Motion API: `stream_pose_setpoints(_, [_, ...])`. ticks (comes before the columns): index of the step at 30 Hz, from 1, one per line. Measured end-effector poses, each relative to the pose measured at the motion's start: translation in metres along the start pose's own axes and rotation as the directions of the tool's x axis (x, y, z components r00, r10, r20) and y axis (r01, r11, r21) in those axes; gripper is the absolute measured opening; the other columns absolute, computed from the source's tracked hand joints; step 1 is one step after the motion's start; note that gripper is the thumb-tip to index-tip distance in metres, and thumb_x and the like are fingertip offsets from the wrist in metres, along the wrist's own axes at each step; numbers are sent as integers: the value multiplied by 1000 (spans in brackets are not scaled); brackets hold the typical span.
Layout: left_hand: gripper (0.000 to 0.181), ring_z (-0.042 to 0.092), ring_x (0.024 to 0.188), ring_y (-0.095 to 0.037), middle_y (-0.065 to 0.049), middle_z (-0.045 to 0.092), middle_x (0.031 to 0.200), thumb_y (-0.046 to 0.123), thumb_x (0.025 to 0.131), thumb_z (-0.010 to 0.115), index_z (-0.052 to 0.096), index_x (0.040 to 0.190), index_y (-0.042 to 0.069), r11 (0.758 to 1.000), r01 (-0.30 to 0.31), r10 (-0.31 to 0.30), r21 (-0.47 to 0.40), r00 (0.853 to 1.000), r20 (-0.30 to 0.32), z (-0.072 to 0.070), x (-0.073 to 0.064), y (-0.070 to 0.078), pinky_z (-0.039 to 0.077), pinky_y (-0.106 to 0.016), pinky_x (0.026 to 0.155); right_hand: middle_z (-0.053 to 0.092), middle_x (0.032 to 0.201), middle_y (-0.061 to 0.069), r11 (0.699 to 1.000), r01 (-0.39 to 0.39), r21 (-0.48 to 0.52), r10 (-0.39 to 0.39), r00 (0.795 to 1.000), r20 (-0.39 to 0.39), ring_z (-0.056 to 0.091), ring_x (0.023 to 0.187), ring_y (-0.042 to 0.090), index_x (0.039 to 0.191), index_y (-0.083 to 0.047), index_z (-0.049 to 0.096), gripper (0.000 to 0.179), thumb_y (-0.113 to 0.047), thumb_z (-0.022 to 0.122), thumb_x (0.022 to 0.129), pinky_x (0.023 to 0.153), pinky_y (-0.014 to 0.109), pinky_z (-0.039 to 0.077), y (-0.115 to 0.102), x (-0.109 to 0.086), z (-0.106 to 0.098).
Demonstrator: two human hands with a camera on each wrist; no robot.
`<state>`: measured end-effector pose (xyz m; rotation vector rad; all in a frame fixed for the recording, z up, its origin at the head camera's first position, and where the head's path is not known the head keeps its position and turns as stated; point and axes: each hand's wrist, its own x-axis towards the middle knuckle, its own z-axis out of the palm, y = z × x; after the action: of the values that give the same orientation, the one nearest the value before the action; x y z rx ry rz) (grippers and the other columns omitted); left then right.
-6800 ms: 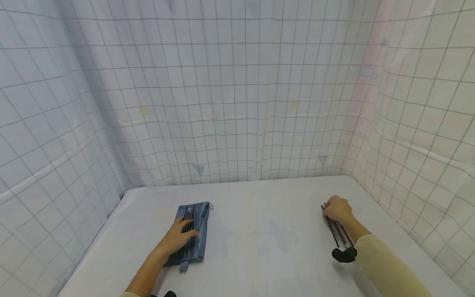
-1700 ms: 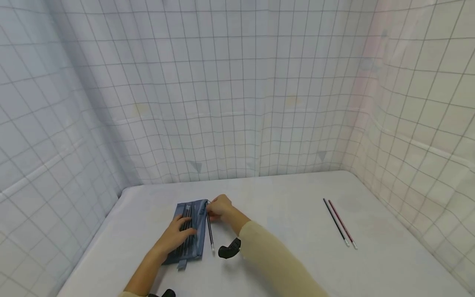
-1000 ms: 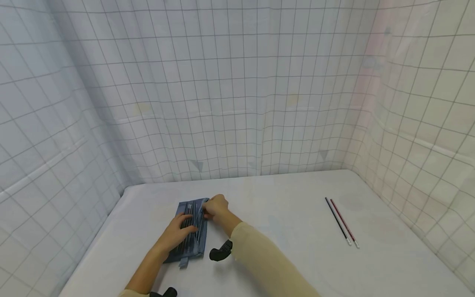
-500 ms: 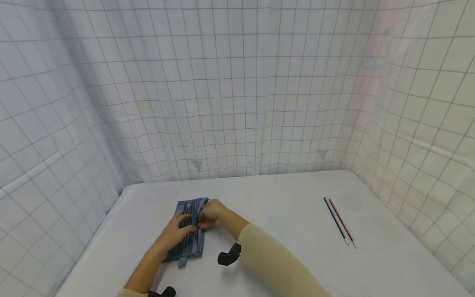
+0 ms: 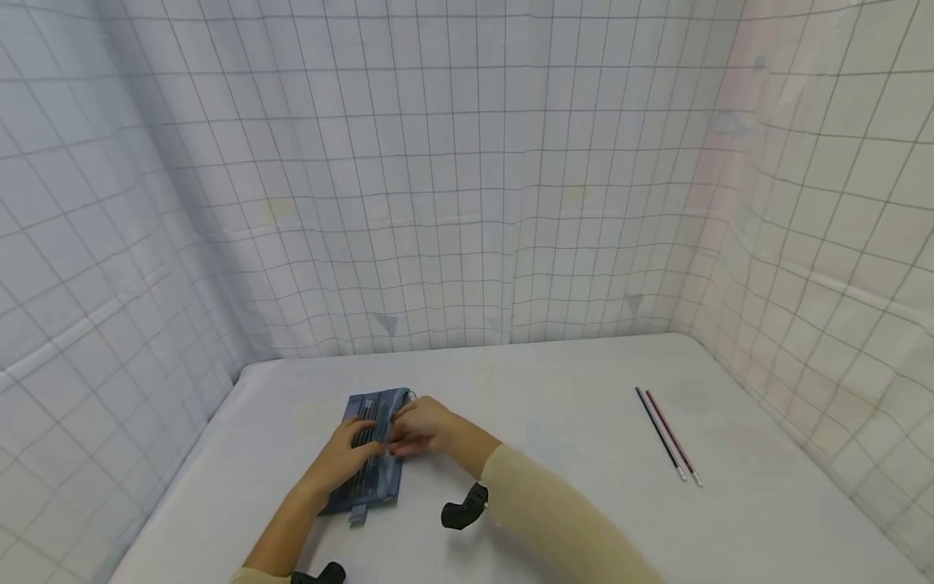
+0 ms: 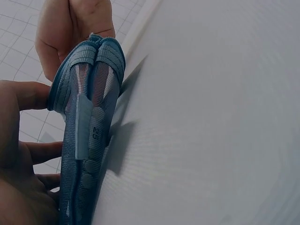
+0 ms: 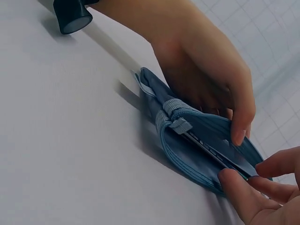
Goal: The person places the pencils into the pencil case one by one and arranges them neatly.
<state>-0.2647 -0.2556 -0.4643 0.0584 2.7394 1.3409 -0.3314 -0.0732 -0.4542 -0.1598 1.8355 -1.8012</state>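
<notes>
A blue mesh pencil case lies at the left of the table, with several dark pencils showing through it. My left hand rests across the case; in the right wrist view its thumb hooks over the upper zip rim while the other fingers lie behind. The zip mouth gapes. Inside it a dark pencil with lettering lies lengthwise. My right hand is at the case's right side, its fingertips in the mouth, pinching the pencil's end. In the left wrist view the right hand is partly hidden behind the case.
On the right of the white table lie a black pencil and a red pencil, side by side with white ends toward me. White grid-patterned curtains enclose the table at the back and sides.
My right hand came from the pencils at the right to the case with a dark pencil, which went into the mouth. It then slid slightly nearer me along the edge. My left hand stayed.
</notes>
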Motion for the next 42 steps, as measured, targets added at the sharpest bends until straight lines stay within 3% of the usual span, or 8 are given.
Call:
stream_pose_setpoints(8, [67,11,148,-59,-36,14,164,30,97,66,46,149,-6,1000,4,-4,18,1000,2,-2,2,0,14,-72,115,72,104,18,1000,-8,-22,9,1000,17,73,81,26,128,7,67,31,2,61,98,70,38,62,-13,-12,-20])
stream_pose_setpoints(20, [65,12,147,-60,-37,15,162,28,95,67,49,146,-8,999,-14,14,31,1000,-4,-1,3,4,17,-73,114,71,103,18,996,9,-88,-10,1000,-12,73,82,26,134,10,62,35,-2,60,100,72,39,62,-25,-27,-52])
stream_pose_setpoints(30, [66,10,148,-60,-36,13,163,28,97,67,46,148,-8,1000,-9,9,17,1000,15,-2,0,1,15,-74,114,71,105,17,988,18,-153,-23,999,-32,74,90,29,134,9,61,35,-4,60,101,73,38,62,-23,-35,-77])
stream_pose_setpoints(42, [64,9,147,-61,-36,12,163,28,98,66,47,147,-8,1000,-18,17,19,1000,8,0,-1,0,15,-75,113,71,109,18,985,18,-174,-29,998,-63,74,86,25,136,8,59,38,-4,61,100,72,37,62,-24,-47,-105])
